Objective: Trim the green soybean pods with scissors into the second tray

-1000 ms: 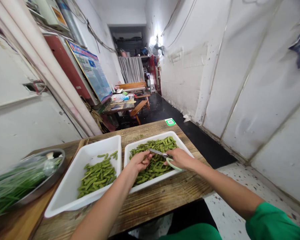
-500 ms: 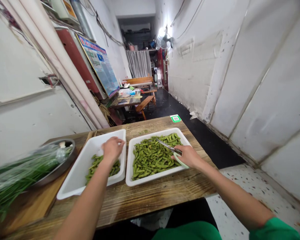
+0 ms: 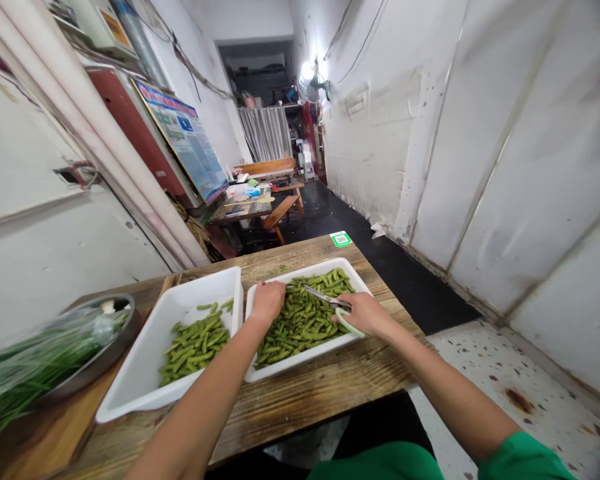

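My right hand (image 3: 361, 313) is closed around a pair of scissors (image 3: 325, 296) with pale green handles, its blades pointing left over green soybean pods (image 3: 300, 327). These pods fill much of a white tray (image 3: 300, 363). At that tray's left side, my left hand (image 3: 269, 301) reaches down to the pods. Its fingers are bent and held together, with the tips hidden, so anything between them does not show. A deeper white bin (image 3: 145, 363) to the left holds a smaller heap of pods (image 3: 195, 347).
At the left, a metal bowl (image 3: 93, 363) holds long green stalks (image 3: 35, 373) in clear plastic, beside a wooden board (image 3: 50, 440). A green code card (image 3: 341, 239) lies at the wooden table's (image 3: 265, 427) far corner. Benches (image 3: 283, 210) and another table stand beyond.
My left hand has moved right, from above the left bin to the pods in the right tray. My right hand keeps the scissors over the tray. The view has shifted slightly.
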Available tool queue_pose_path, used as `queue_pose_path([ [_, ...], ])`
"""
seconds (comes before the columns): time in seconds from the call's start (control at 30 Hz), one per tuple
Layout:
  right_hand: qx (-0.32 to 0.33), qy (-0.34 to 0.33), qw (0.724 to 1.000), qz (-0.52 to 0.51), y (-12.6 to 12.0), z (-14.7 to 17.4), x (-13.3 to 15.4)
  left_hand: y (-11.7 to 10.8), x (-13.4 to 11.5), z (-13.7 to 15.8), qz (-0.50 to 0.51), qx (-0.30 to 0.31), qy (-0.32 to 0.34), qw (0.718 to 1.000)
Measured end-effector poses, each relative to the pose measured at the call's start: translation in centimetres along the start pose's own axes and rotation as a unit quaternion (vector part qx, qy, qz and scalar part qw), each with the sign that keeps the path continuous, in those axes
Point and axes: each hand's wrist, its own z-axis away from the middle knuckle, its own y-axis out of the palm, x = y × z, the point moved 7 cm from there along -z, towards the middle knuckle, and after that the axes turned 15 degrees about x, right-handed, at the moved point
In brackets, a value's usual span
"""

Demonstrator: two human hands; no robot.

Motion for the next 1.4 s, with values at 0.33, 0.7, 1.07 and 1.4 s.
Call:
queue_pose_path([
  [0.33,-0.021,-0.006,1.000,-0.004,-0.6,0.0,1.7,3.9,-1.9,3.0,0.318,0.062,-0.002,0.946],
  [0.7,0.015,-0.054,0.998,0.007,0.5,-0.8,2.5,5.6,-0.7,3.4,0.384,0.108,-0.029,0.916],
  [1.07,0.143,-0.082,0.986,-0.018,0.8,-1.6,2.1,7.4,0.4,4.5,0.452,0.199,-0.163,0.854],
  [1.4,0.059,-0.057,0.996,0.023,-1.4,-0.5,1.9,5.3,1.5,3.4,0.607,0.055,-0.138,0.781],
])
